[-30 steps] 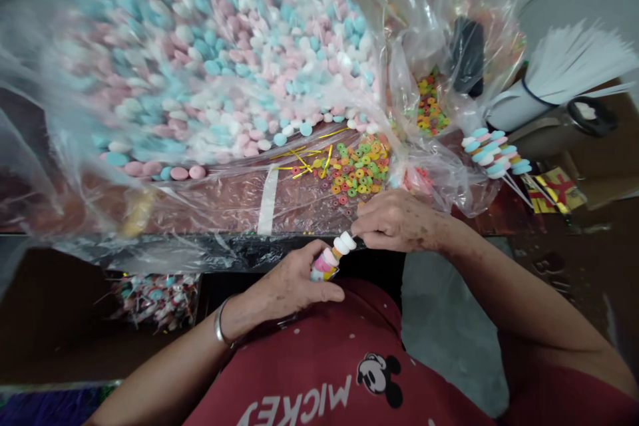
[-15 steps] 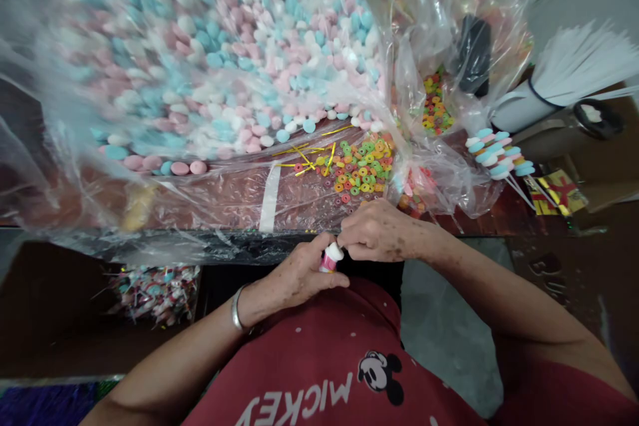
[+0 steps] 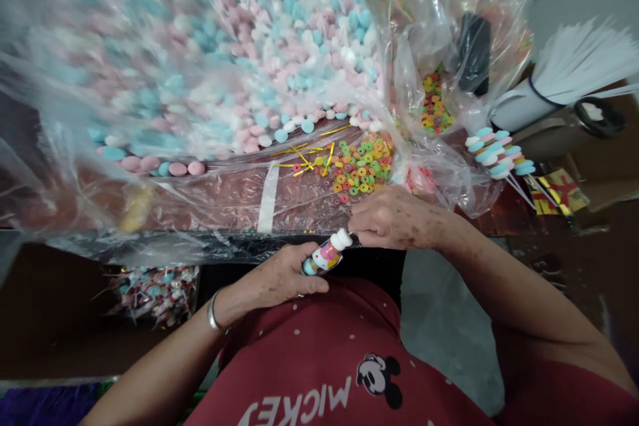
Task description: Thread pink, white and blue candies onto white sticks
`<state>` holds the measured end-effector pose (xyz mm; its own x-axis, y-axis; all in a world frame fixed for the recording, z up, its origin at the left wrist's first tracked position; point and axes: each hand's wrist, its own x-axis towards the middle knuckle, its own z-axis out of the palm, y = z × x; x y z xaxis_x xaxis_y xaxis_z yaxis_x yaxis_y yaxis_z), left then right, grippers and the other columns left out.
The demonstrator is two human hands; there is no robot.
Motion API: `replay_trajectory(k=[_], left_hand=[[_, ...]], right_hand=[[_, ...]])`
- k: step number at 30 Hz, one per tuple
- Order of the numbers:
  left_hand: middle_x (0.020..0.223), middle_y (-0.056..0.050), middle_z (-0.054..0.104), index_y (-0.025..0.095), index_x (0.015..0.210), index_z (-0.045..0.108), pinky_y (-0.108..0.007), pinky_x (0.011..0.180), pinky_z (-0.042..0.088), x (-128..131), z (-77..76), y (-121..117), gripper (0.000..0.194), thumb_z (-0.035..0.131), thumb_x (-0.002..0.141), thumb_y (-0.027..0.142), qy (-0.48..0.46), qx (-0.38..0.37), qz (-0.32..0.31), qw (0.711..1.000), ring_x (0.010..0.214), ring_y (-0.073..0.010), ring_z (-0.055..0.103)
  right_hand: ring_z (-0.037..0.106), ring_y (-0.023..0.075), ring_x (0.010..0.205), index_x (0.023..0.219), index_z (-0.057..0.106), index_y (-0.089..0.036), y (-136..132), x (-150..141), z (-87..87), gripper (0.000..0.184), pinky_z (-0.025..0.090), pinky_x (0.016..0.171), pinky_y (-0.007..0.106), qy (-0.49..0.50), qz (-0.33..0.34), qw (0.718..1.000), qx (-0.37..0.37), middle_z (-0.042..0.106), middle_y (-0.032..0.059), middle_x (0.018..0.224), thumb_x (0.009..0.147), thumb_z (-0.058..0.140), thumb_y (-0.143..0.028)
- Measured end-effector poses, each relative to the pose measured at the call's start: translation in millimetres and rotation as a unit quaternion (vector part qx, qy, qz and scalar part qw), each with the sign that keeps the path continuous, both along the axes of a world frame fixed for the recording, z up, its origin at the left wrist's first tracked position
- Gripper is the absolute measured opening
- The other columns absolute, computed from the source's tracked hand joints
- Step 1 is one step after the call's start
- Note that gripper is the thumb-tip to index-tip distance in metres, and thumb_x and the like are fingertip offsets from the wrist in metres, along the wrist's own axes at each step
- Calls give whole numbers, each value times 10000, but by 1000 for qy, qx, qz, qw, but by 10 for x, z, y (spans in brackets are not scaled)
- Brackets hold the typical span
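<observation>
Between my hands, just in front of the table edge, is a candy skewer (image 3: 324, 255) in a printed clear wrapper. White candies stick out of the wrapper's upper right end, and pale blue ones show at its lower left end. My left hand (image 3: 284, 276) is closed around the wrapped lower part, thumb in front. At the white end, my right hand (image 3: 387, 219) pinches the skewer's thin stick, mostly hidden by the fingers. Small ring candies (image 3: 364, 166) lie on the table just beyond my right hand.
A large clear bag of pink, blue and white candies (image 3: 224, 66) covers the back left. Gold twist ties (image 3: 304, 156) lie beside the rings. At right are finished skewers (image 3: 499, 153), a bundle of white sticks (image 3: 584, 66) and a lidded mug (image 3: 559, 133). A box of wrapped candy (image 3: 154, 296) stands lower left.
My left hand slid up to the skewer's white end, then drew back down and left. The wrapper now covers more of the candies. My right hand dipped left and returned right.
</observation>
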<state>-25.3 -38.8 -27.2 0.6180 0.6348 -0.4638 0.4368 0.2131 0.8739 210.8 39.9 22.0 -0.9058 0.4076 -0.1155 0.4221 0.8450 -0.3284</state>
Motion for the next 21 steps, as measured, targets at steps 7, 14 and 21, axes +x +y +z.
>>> replay_trajectory(k=[7,14,21], left_hand=[[697,53,490,157,892,575,-225,589,320,40,-41,20,331,702,761,433,-16,17,16,1000,641,-116,400],[768,27,572,154,915,594,-242,648,386,209,-188,2,365,748,720,421,-51,49,85,994,702,-138,468],[702,-19,650,160,818,569,-215,495,397,220,11,-27,432,481,897,576,-146,-83,205,964,526,-109,542]], right_hand=[[440,104,558,683,653,-164,-59,-110,-50,242,209,540,261,-22,21,1000,4,621,10,657,865,503,-219],[447,122,575,732,659,-152,-134,-257,-189,236,281,555,270,-31,46,998,13,619,22,679,901,513,-228],[534,180,836,963,654,-115,-34,-164,-162,239,469,801,341,108,34,990,80,623,80,856,979,434,-208]])
